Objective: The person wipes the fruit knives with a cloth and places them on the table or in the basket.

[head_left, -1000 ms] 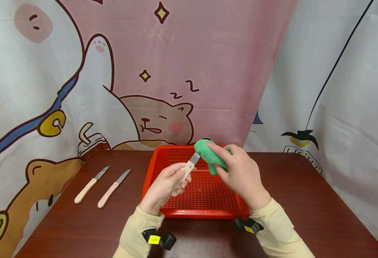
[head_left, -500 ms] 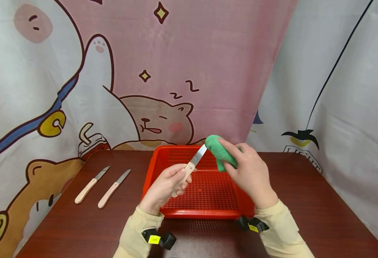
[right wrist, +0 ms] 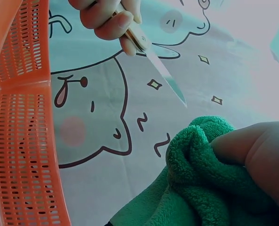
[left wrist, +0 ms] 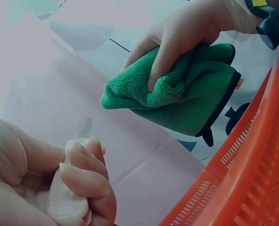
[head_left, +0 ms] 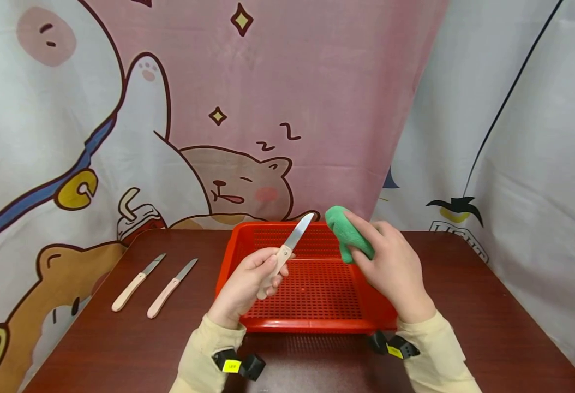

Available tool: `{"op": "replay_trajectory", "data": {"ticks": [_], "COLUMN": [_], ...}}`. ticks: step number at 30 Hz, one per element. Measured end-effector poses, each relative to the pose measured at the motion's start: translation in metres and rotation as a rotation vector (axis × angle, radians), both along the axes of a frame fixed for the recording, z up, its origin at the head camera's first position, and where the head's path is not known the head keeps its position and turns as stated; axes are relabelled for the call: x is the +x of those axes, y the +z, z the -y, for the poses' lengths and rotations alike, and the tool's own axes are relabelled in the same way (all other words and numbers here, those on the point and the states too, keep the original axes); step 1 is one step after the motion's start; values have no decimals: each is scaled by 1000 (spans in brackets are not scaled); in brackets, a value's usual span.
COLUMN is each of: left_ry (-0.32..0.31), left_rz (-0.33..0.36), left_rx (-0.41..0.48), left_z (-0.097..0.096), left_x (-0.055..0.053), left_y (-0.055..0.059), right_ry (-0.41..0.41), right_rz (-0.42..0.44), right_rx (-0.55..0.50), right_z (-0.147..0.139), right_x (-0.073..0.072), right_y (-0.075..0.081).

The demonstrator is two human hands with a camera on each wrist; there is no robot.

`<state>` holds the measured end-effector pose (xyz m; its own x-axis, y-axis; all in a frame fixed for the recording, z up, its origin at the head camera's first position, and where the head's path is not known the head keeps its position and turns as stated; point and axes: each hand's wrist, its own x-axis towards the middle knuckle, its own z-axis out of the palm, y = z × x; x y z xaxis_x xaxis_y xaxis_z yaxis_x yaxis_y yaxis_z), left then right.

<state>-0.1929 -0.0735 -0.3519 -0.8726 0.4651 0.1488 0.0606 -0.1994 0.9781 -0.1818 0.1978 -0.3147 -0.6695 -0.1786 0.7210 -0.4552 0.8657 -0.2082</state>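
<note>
My left hand (head_left: 253, 278) grips the pale handle of a knife (head_left: 297, 234), its bare blade pointing up and to the right above the basket. In the right wrist view the whole blade of that knife (right wrist: 166, 77) shows, tip toward the cloth but apart from it. A folded green cloth (head_left: 348, 234) with dark edging is pinched between the thumb and fingers of my right hand (head_left: 395, 267). In the left wrist view the cloth (left wrist: 177, 89) hangs in loose folds. Beneath both hands stands a red perforated plastic basket (head_left: 312, 326).
Two more pale-handled knives, a left one (head_left: 132, 289) and a right one (head_left: 169, 292), lie side by side on the dark brown table (head_left: 86, 349), left of the basket. A printed curtain (head_left: 341, 109) hangs behind the table.
My right hand has drawn the green cloth off the blade, up and to the right, leaving a gap. The knife in my left hand has barely moved; its blade is now fully uncovered.
</note>
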Motion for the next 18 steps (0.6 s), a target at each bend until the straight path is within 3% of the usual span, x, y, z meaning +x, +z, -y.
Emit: {"op": "replay_trajectory", "data": {"ticks": [3, 6, 12, 14, 18], "left_ry": [50, 143, 395, 444, 509], "left_rz": [-37, -99, -420, -539, -715], "left_rx": [-54, -136, -447, -529, -618], "left_z": [-1, -3, -9, -10, -11], "left_x": [2, 4, 8, 9, 9], "left_y": [3, 7, 17, 20, 24], "right_ry": [1, 6, 23, 26, 32], "right_rz": [-2, -8, -15, -22, -40], "right_rx": [-12, -24, -43, -44, -53], "right_z": [-1, -1, 1, 1, 3], "right_x": [2, 4, 8, 9, 10], "right_y": [0, 0, -2, -2, -2]}}
